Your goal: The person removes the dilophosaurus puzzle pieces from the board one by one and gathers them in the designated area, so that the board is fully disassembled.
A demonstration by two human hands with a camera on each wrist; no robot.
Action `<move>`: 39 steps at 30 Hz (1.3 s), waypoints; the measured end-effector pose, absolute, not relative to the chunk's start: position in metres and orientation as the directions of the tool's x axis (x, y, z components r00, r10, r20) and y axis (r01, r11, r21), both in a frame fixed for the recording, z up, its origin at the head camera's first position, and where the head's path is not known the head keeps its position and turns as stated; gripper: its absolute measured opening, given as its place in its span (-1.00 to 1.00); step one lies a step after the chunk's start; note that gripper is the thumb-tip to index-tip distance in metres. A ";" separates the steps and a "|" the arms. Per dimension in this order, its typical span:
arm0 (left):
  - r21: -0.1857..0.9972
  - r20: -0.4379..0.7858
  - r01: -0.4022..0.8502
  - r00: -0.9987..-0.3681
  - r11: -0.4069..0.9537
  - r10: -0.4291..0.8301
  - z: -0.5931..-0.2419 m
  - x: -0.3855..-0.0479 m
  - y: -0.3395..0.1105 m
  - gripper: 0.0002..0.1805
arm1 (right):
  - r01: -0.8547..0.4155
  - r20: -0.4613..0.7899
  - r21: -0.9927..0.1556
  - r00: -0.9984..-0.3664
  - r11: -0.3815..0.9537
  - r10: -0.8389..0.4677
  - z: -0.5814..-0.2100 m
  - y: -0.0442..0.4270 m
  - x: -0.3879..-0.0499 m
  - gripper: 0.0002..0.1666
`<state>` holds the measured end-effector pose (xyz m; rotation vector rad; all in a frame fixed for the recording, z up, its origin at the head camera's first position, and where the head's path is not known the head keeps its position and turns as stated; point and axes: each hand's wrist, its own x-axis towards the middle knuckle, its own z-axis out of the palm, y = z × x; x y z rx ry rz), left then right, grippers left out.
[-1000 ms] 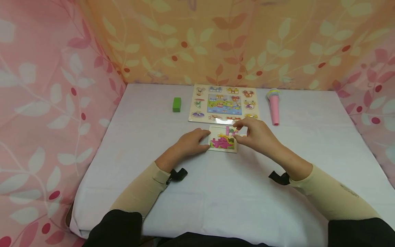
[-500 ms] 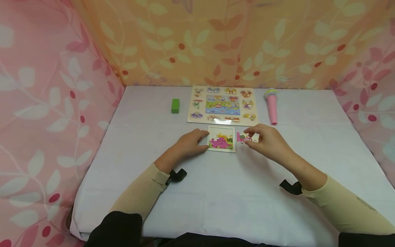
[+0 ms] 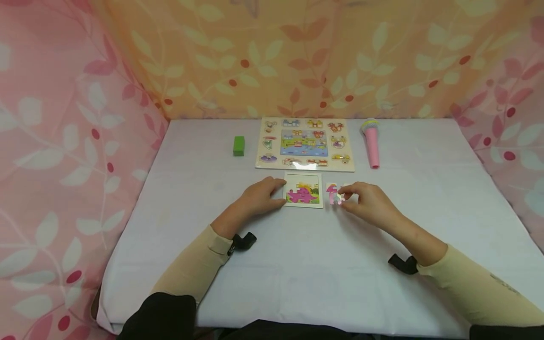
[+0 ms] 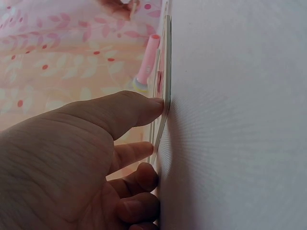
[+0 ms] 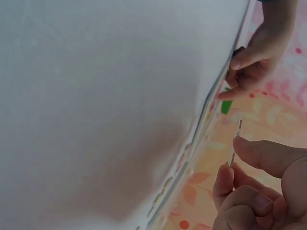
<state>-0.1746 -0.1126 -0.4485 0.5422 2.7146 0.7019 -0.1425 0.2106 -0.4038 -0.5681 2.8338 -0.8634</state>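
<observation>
A small square puzzle board (image 3: 302, 206) lies on the table, a pink dinosaur picture filling its lower part and a bare strip showing along its top. My left hand (image 3: 260, 197) rests thumb and forefinger on the board's left edge, the fingertips spread apart. Just right of the board, my right hand (image 3: 373, 203) pinches a jigsaw piece (image 5: 240, 125) between thumb and forefinger; the right wrist view shows it edge-on, above the table. More jigsaw pieces (image 5: 166, 186) lie flat beneath that hand, partly hidden by it in the head view.
Behind the small board lies a larger picture puzzle (image 3: 346, 163). A green block (image 3: 239, 146) stands to its left and a pink toy microphone (image 3: 372, 146) lies to its right. Patterned cloth walls (image 3: 272, 61) border the white table (image 3: 272, 283) at the back and sides.
My right hand has drawn the jigsaw piece back from the board's upper right corner to the right. The piece appears turned. The left hand has stayed at the board's left edge.
</observation>
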 end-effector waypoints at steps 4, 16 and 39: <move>0.517 -0.174 0.278 -0.892 0.809 0.418 -0.450 -0.175 -0.113 -0.29 | -0.327 -0.037 -0.537 -0.912 0.778 -0.409 -0.413 0.207 -0.146 -0.66; 0.524 -0.177 0.279 -0.888 0.805 0.424 -0.449 -0.175 -0.114 -0.29 | -0.281 -0.117 -0.495 -0.916 0.822 -0.384 -0.421 0.201 -0.155 -0.66; 0.528 -0.176 0.274 -0.891 0.804 0.419 -0.450 -0.175 -0.113 -0.28 | -0.242 -0.042 -0.646 -0.936 0.724 -0.350 -0.396 0.200 -0.157 -0.55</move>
